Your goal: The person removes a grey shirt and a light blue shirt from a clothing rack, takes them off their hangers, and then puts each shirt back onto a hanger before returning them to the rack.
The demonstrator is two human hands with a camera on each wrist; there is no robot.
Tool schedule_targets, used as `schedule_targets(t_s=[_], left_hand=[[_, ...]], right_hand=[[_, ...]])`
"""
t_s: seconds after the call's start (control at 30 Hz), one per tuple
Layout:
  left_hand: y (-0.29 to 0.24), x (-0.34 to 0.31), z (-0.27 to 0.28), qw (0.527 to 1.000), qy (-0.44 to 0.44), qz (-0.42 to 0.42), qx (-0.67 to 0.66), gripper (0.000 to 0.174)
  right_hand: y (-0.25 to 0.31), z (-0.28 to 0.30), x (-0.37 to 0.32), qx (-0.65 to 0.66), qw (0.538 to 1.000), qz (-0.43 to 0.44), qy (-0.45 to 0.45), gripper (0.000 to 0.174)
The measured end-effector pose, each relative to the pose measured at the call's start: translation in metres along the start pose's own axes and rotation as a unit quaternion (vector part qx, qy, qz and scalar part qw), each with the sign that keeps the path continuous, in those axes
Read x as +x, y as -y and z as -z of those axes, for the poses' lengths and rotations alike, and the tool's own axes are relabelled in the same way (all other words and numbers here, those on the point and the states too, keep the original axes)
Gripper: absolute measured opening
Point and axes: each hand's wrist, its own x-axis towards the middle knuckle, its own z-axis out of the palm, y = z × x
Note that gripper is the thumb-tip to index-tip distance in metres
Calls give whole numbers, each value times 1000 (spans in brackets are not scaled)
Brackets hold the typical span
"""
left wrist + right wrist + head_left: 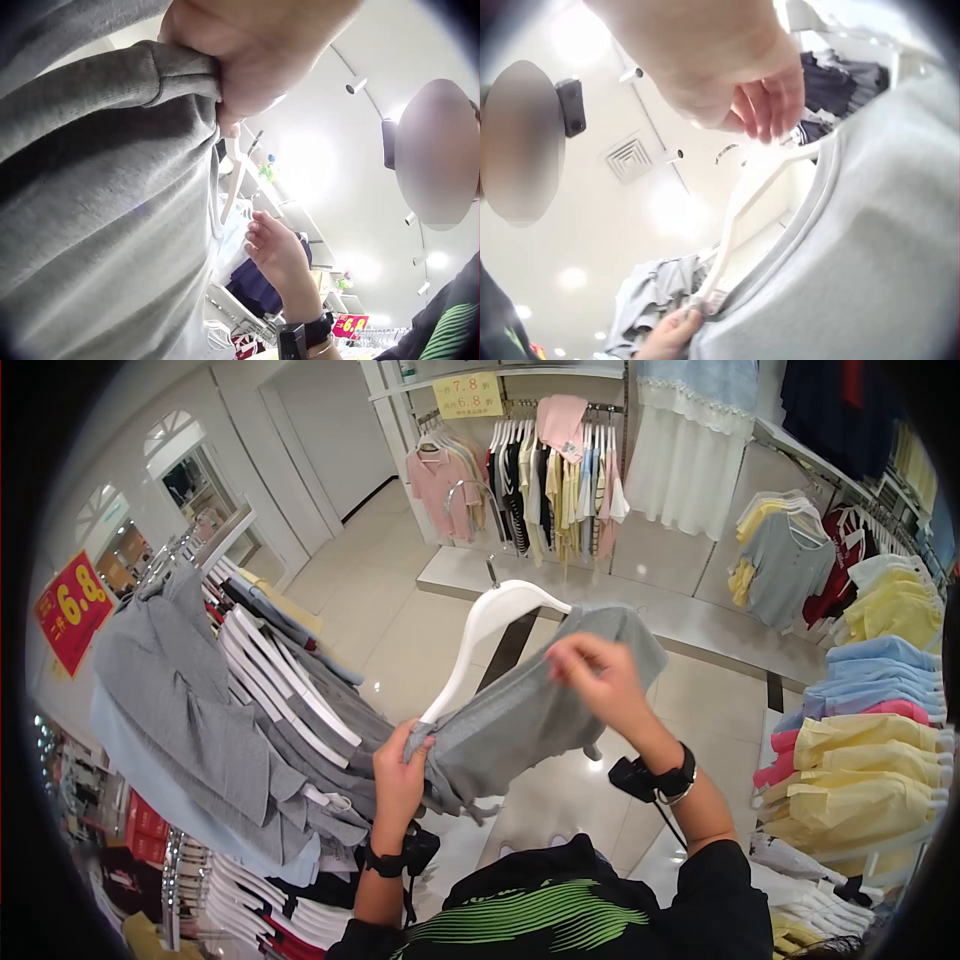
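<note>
A grey garment hangs from a white hanger, its neckline partly over the far arm. My left hand pinches the cloth together with the hanger's near end; the left wrist view shows this hand against the bunched grey edge. Over the garment's upper part is my right hand, fingers loosely bent and holding nothing. In the right wrist view those fingers hang close to the middle of the hanger; whether they touch it is unclear.
At the left stands a rack of grey clothes with white hangers beside a red sign. Folded yellow clothes line the right side. Across the tiled floor, a low white platform runs below hanging clothes.
</note>
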Motion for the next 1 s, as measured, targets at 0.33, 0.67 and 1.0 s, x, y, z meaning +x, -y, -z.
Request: schedule_targets(t_s=[0.33,0.67,1.0], left_hand=[[-4,-11,31,998,21,-7,66,24],[1,-40,56,986,-1,-77,150,35],[18,-65,34,996,-27,-12,81,26]], right_hand=[[17,-4,63,-4,986,98,133,37],[17,-2,47,-26,980,10,197,28],[-34,50,19,445,895,-43,-7,25]])
